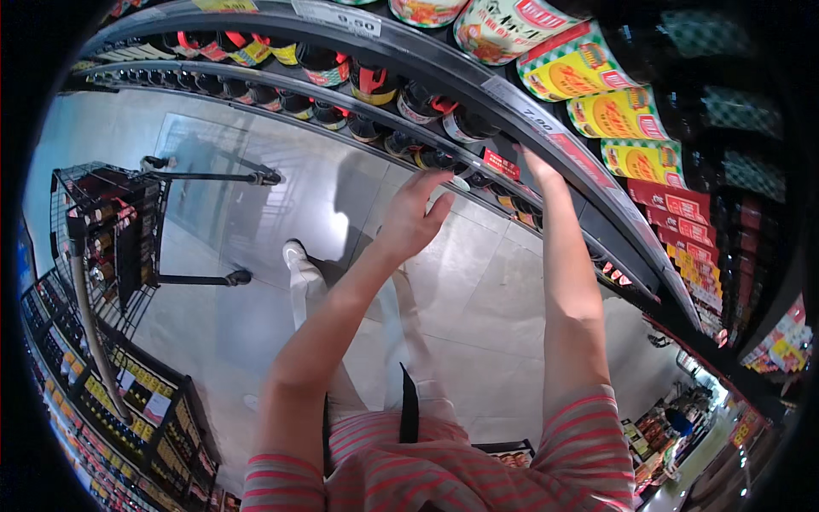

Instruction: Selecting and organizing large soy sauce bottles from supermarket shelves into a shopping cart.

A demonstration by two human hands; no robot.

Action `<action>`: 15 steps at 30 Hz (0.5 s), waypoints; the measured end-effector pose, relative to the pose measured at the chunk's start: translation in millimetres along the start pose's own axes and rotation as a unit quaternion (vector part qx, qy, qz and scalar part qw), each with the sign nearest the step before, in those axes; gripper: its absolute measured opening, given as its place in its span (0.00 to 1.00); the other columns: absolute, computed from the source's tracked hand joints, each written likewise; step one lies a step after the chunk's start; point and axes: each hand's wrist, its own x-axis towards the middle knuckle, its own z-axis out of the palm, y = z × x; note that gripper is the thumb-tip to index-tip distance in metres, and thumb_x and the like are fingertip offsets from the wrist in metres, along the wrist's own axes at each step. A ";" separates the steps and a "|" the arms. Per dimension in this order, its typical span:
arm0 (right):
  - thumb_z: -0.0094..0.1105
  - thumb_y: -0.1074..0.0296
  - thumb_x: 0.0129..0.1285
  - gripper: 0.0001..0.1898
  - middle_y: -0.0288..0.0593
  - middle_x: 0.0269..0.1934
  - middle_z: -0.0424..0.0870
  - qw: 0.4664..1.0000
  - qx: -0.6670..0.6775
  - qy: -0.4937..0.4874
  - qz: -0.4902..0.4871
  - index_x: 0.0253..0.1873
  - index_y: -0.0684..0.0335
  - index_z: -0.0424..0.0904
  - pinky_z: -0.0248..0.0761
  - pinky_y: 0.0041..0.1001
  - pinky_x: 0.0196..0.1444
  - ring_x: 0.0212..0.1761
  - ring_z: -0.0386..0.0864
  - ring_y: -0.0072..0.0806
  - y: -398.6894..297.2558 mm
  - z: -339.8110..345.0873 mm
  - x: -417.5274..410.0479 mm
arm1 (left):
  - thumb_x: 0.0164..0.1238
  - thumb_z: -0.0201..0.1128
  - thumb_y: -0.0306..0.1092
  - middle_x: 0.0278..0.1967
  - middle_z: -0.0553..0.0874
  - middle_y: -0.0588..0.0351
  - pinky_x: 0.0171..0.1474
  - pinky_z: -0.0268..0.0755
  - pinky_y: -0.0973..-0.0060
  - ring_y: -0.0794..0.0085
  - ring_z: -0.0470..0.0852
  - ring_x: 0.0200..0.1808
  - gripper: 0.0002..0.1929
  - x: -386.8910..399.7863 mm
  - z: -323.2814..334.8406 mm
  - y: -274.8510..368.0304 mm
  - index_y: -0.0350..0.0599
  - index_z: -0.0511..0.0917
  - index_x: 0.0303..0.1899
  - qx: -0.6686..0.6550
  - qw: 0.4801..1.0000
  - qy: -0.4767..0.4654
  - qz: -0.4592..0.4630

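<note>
My left hand (414,216) hovers before the lower shelves with thumb and fingers apart and nothing between them. Just beyond its fingertips is the edge of a lower shelf (470,157) holding dark bottles. My right hand (539,168) reaches in beneath the upper shelf's price rail (544,121); its fingers are mostly hidden there, so I cannot tell whether they grip anything. Left of it stands a dark bottle (470,123) with a pale label. A red shelf card (502,164) sits on the lower edge between my hands.
Yellow and green pouches (614,118), white tubs (505,29) and red packs (672,201) line the upper shelf. A wire shopping cart (118,237) with goods in it stands on the tiled floor to my left. Behind it, another shelf unit (153,409) holds many bottles.
</note>
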 end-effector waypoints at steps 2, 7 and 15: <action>0.36 0.46 0.67 0.27 0.51 0.62 0.69 1.000 0.020 0.007 -0.016 0.62 0.57 0.69 0.55 0.37 0.68 0.66 0.65 0.42 12.9 9.0 13.9 | 0.66 0.56 0.29 0.54 0.75 0.45 0.50 0.73 0.71 0.58 0.76 0.54 0.17 18.2 8.6 -9.7 0.37 0.71 0.56 0.002 1.000 0.007 -0.013; 0.43 0.65 0.70 0.19 0.52 0.56 0.73 0.787 0.611 -0.082 -0.027 0.63 0.62 0.63 0.77 0.32 0.47 0.62 0.68 0.38 55.8 3.3 39.1 | 0.65 0.56 0.31 0.64 0.65 0.39 0.64 0.61 0.66 0.50 0.65 0.66 0.27 60.3 40.9 -2.6 0.36 0.60 0.64 -0.004 0.999 0.038 -0.033; 0.41 0.61 0.69 0.20 0.54 0.58 0.73 0.976 0.067 0.088 -0.186 0.61 0.65 0.66 0.69 0.36 0.56 0.62 0.69 0.42 35.3 5.8 15.5 | 0.58 0.58 0.28 0.65 0.59 0.30 0.66 0.57 0.59 0.40 0.62 0.64 0.35 76.5 79.7 -9.6 0.32 0.54 0.66 0.015 0.992 0.087 0.089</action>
